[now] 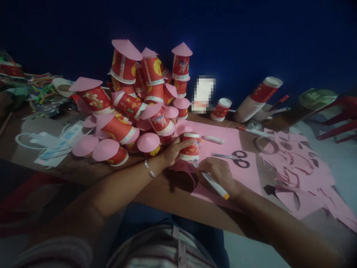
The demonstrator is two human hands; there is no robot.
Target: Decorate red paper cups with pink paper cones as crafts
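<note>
My left hand (174, 152) is wrapped round a red patterned paper cup (190, 147), its white rim facing down over the pink paper (251, 178). In my right hand (219, 171) is a white marker (214, 185) with an orange end; its other end points at the cup's lower rim. Scissors (230, 155) with black handles lie on the pink paper just beyond my right hand. Above them a glue stick (213, 139) lies on its side. To the left of the cup stands a pile of red cups with pink cone tops (148, 143).
Pink paper scraps (298, 167), a tape roll (265, 145) and a red pen (255, 131) lie on the right. Stacked cups (258, 98) lean behind them. A power strip (61, 143) and tangled wires (44, 87) are at the left. A cup (221, 109) stands at the back.
</note>
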